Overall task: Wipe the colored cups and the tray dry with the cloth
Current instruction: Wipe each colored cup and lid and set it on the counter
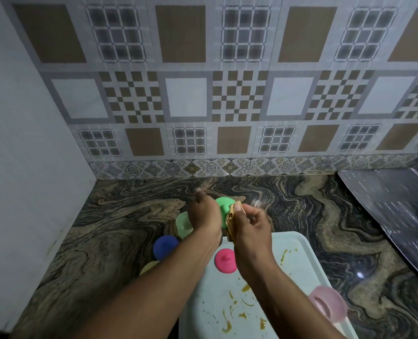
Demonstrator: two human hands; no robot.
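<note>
My left hand (204, 214) grips a bright green cup (223, 204) above the counter. My right hand (250, 225) pinches a beige cloth (232, 222) and presses it against that cup. A pale green cup (183, 225) stands just left of my left wrist. A blue cup (165, 246) and a yellow cup (149, 266) sit upside down on the counter further left. A pink cup (225, 260) sits upside down on the pale blue tray (298, 263), which carries yellow-brown smears. A light pink cup (327, 303) lies at the tray's right edge.
The dark marbled counter (110, 223) meets a patterned tile wall behind and a plain white wall on the left. A dark shiny slab (398, 216) leans at the right.
</note>
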